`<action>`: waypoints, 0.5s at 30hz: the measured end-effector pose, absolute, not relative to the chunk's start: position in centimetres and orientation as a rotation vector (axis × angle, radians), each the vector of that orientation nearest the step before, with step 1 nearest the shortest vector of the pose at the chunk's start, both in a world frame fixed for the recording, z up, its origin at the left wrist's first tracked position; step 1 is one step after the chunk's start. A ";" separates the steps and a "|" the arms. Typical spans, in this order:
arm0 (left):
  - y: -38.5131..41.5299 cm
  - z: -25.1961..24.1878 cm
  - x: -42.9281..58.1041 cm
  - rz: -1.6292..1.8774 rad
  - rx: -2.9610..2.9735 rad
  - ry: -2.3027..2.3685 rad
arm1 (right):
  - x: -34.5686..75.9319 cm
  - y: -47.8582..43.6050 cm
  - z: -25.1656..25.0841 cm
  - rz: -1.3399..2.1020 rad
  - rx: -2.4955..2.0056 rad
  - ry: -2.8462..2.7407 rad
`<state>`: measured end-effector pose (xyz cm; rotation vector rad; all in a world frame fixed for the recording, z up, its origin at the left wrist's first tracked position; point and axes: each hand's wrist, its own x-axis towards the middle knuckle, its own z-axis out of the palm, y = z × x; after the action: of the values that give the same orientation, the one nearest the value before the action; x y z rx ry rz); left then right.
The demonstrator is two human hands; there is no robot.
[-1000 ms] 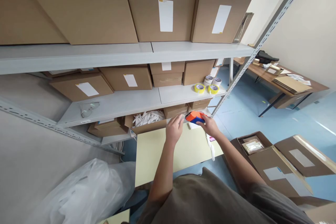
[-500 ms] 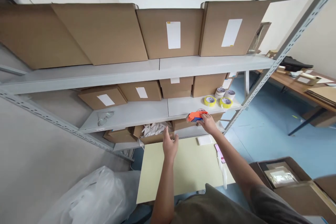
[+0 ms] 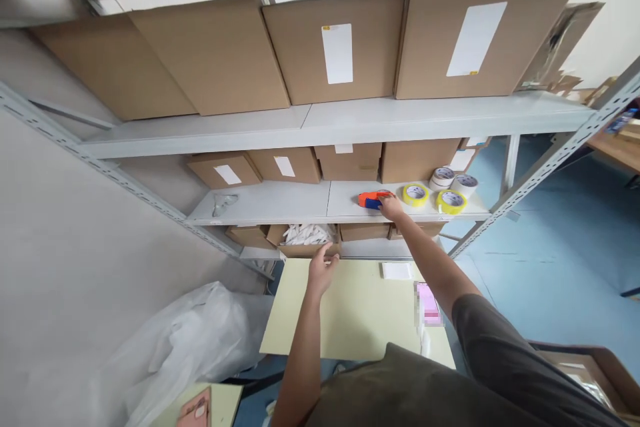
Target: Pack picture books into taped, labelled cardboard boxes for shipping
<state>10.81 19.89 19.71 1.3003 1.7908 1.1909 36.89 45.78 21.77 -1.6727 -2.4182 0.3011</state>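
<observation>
My right hand (image 3: 391, 206) reaches out to the middle shelf (image 3: 280, 203) and grips an orange and blue tape dispenser (image 3: 373, 199) that rests on the shelf surface. Just right of it lie two yellow tape rolls (image 3: 416, 195) and two white tape rolls (image 3: 443, 177). My left hand (image 3: 321, 269) hovers lower, over the pale yellow table (image 3: 350, 310), fingers loosely curled and holding nothing. It is close to an open box of white pieces (image 3: 305, 237) on the bottom shelf.
Large cardboard boxes (image 3: 330, 47) with white labels fill the top shelf, smaller boxes (image 3: 285, 165) the back of the middle one. A clear plastic item (image 3: 223, 203) lies at the shelf's left. A big plastic bag (image 3: 180, 347) sits lower left. Blue floor lies to the right.
My right hand has carried the tape dispenser up from table height and set it on the middle shelf. My left hand let go of it and dropped back over the table.
</observation>
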 end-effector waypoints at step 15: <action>15.9 22.1 12.2 1.528 1.366 1.878 | 37.2 33.7 18.9 0.822 -0.954 -1.963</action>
<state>12.22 15.90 22.14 1.3661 1.8782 1.5283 37.25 33.71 18.86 -0.9537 -1.9635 0.8223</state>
